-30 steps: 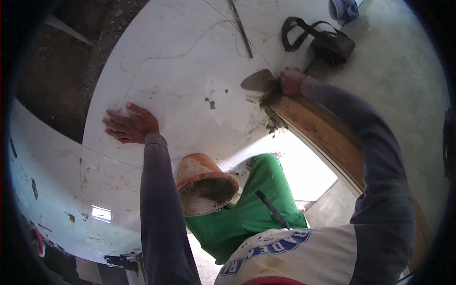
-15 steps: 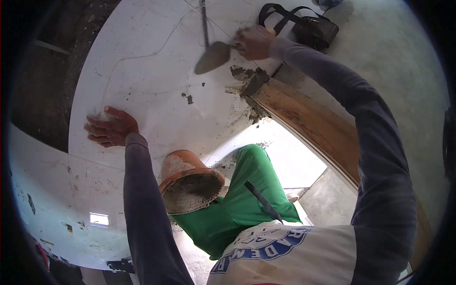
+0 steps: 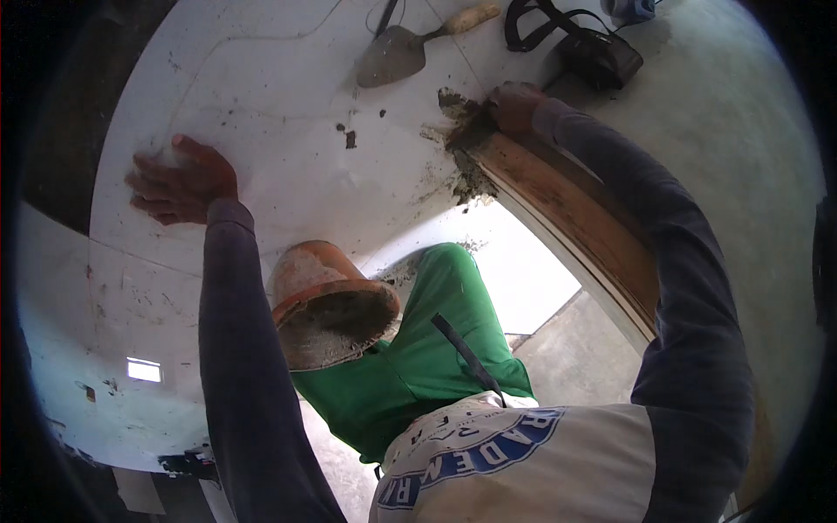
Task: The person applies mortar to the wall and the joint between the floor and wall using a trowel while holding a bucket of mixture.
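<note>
My left hand (image 3: 185,181) lies on the white tiled surface (image 3: 288,166), fingers spread and holding nothing. My right hand (image 3: 516,106) is at the end of a brown wooden door frame (image 3: 567,209), beside a patch of grey mortar (image 3: 471,131). Its fingers are curled and partly hidden, so anything in them cannot be made out. Beyond it, a pointed trowel (image 3: 392,57) with a wooden handle rests on the tiles, untouched. An orange bucket (image 3: 327,270), crusted with mortar, sits tilted by my green trouser leg (image 3: 453,296), its mouth toward me.
A black bag with a strap (image 3: 602,57) lies beyond my right hand. Small mortar crumbs (image 3: 350,139) dot the tiles. A thin string (image 3: 261,37) runs across the far left part. Rough grey concrete (image 3: 724,139) is at the right, past the frame.
My right hand has let go of the trowel, which now lies on the tiles, and has come nearer to the mortared frame end. My left hand stays spread on the tiles; the view has shifted.
</note>
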`<act>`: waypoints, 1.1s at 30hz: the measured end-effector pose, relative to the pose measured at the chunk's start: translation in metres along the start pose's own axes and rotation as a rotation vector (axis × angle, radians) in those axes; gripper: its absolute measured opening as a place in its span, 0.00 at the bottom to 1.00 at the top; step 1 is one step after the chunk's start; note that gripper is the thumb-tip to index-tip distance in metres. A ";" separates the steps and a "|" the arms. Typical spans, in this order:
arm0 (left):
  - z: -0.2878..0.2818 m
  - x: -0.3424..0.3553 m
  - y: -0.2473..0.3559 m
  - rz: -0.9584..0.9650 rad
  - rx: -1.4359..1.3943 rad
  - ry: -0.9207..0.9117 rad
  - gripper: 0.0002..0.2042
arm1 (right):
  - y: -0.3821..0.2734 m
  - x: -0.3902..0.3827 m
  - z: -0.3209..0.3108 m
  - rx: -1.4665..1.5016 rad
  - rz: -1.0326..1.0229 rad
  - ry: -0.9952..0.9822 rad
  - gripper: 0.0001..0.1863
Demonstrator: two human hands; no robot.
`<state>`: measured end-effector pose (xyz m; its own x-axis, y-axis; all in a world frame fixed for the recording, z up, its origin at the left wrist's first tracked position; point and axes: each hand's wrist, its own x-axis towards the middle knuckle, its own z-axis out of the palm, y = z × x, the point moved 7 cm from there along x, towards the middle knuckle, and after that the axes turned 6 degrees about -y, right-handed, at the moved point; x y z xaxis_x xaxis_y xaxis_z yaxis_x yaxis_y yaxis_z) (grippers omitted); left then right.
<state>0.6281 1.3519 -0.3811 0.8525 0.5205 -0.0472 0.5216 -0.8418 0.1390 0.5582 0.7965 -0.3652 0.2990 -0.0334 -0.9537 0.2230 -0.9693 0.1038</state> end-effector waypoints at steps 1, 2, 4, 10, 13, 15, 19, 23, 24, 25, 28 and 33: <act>0.000 -0.001 0.001 0.019 -0.004 0.008 0.42 | 0.006 0.006 0.007 -0.009 0.013 -0.034 0.14; 0.001 -0.001 0.001 0.017 0.003 -0.003 0.42 | -0.002 0.010 0.018 -0.265 -0.174 -0.114 0.14; 0.001 0.000 0.000 0.010 -0.021 0.003 0.41 | -0.007 0.013 0.035 -0.525 -0.370 -0.188 0.14; -0.001 0.000 0.001 -0.002 -0.025 -0.016 0.41 | -0.001 0.020 0.045 -0.461 -0.268 -0.095 0.13; -0.004 -0.001 0.003 0.020 -0.041 0.000 0.42 | 0.018 0.026 0.020 0.153 -0.042 0.206 0.15; -0.001 -0.001 0.003 0.019 -0.041 -0.019 0.42 | 0.013 0.034 0.027 -0.015 -0.143 0.066 0.16; 0.004 0.000 0.000 0.020 0.006 -0.006 0.43 | -0.001 0.030 0.054 -0.567 -0.420 -0.172 0.17; 0.005 -0.002 -0.001 0.069 -0.005 -0.001 0.43 | 0.011 0.020 0.038 0.014 -0.109 0.016 0.17; 0.004 -0.002 -0.002 0.066 -0.009 -0.001 0.43 | 0.012 0.018 0.029 0.031 -0.074 0.107 0.18; 0.003 -0.002 -0.001 0.086 -0.011 0.021 0.43 | 0.010 0.013 0.024 0.000 -0.062 0.149 0.18; 0.003 -0.001 -0.001 0.061 0.009 -0.007 0.43 | 0.008 0.013 0.016 0.095 -0.053 0.082 0.20; 0.000 0.000 0.003 0.049 0.010 -0.027 0.41 | 0.006 0.015 0.013 0.131 -0.056 0.020 0.18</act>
<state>0.6295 1.3490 -0.3810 0.8777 0.4745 -0.0670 0.4792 -0.8677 0.1319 0.5524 0.7867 -0.3823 0.3078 0.0251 -0.9511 0.1172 -0.9930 0.0118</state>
